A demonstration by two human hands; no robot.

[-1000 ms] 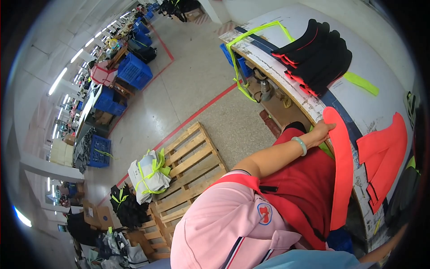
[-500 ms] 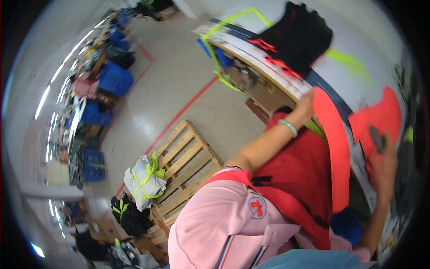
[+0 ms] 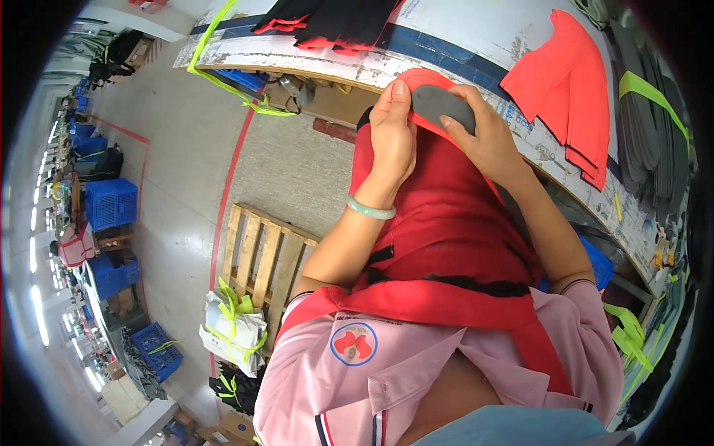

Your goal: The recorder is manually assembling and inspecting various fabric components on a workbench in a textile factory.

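In front of my red apron, both hands are close together at the table's edge. My left hand (image 3: 393,137) pinches a coral-red fabric strip (image 3: 424,76), which curves round at its far end. A flat dark grey piece with a rounded end (image 3: 444,106) lies against the strip. My right hand (image 3: 491,137) grips this grey piece, with the thumb on top and the fingers at its far side. The strip's lower part is mostly hidden behind my right hand and forearm. To the right, more coral-red fabric pieces (image 3: 569,97) lie overlapping on the table.
The worn white table (image 3: 335,63) carries a stack of black-and-red pieces (image 3: 349,22) at the back. Dark grey pieces (image 3: 647,141) tied with a lime band lie at right. On the floor are a wooden pallet (image 3: 256,249), a tied white bundle (image 3: 234,327) and blue crates (image 3: 111,204).
My right hand has come from the coral-red pieces on the table to my left hand, bringing the grey piece against the strip. The view has also turned.
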